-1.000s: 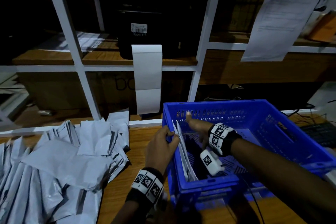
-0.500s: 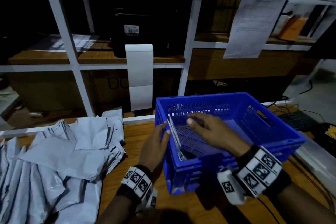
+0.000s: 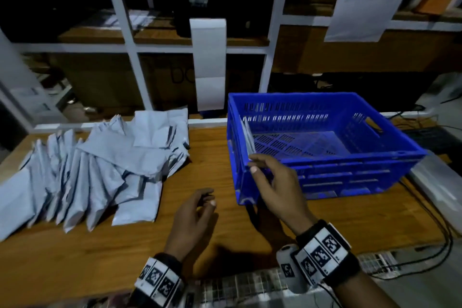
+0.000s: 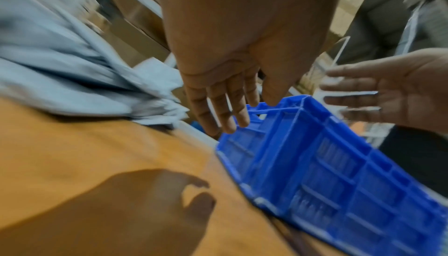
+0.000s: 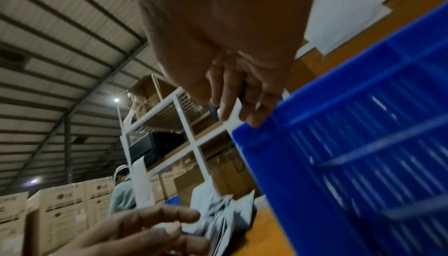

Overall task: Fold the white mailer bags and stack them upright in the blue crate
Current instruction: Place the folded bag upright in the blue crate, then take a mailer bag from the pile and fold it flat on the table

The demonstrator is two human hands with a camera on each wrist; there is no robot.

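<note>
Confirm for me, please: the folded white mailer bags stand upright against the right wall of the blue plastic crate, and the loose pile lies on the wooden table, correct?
Not quite: the folded white mailer bags stand against the left wall of the blue plastic crate, as the head view shows. The loose pile does lie on the wooden table.

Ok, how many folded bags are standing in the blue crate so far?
2, as far as the head view shows: folded bags stand upright against the left wall of the blue crate. Thin edges overlap, so another could be hidden. The rest of the floor looks bare.
</note>
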